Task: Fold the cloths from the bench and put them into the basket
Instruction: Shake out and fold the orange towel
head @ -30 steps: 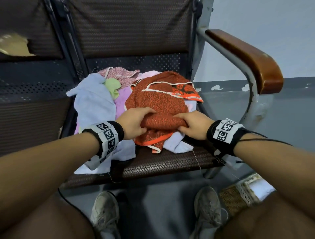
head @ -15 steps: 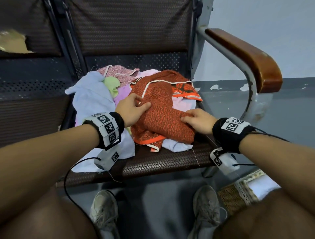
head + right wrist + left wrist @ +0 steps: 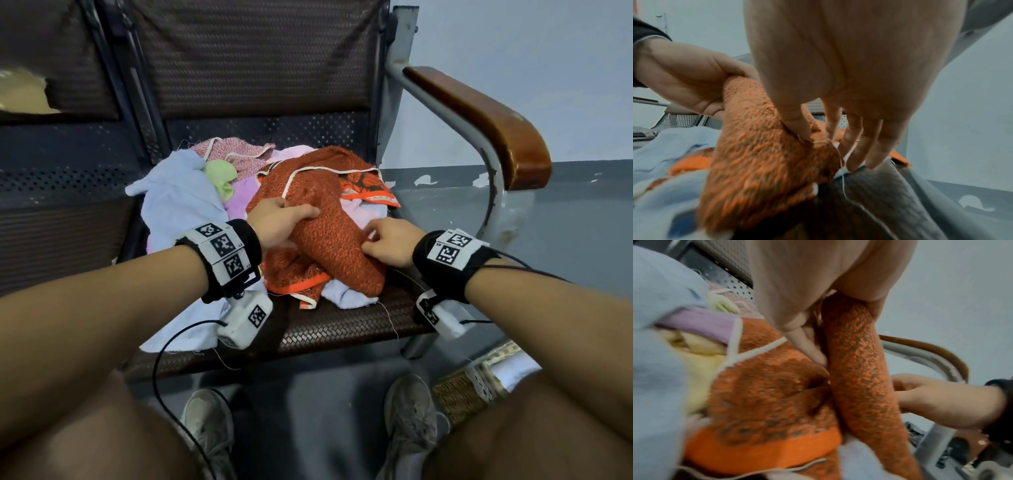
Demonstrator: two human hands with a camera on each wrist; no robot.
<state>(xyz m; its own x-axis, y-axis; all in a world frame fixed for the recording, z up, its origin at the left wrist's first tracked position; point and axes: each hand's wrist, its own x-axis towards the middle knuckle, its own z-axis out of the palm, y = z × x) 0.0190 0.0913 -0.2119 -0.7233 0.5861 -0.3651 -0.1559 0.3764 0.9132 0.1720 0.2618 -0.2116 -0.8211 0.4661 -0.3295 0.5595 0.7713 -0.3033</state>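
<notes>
Orange cloth (image 3: 329,236): atop the unfolded pile on the bench (image 3: 342,329), gripped by left hand (image 3: 277,222), pinched by right hand (image 3: 387,241). Fold barely begun, by appearance. Basket (image 3: 459,394): below bench, contents unclear.

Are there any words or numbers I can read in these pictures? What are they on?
No words or numbers can be read.
The black-and-white squares on the wristbands and on the small white boxes under the wrists are coded patterns, not letters.
Tiny marks beside the squares are too small to read.
The orange cloth has a leaf-like pattern, no writing.
</notes>
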